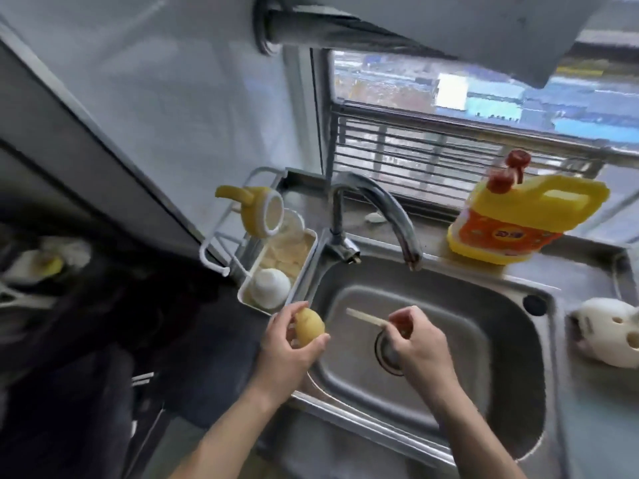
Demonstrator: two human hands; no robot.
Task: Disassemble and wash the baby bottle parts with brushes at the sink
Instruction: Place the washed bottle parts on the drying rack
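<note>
My left hand grips a small yellow rounded bottle part at the sink's left rim. My right hand pinches a thin pale straw-like stick that points left over the steel sink, just above the drain. A white rack left of the tap holds a white dome-shaped cap, pale clear parts and a yellow handled bottle collar hanging on its wire.
The curved tap arches over the basin; no water is running. A yellow detergent jug stands on the ledge behind. A white object with holes lies on the right counter. Dark cabinet and stove lie left.
</note>
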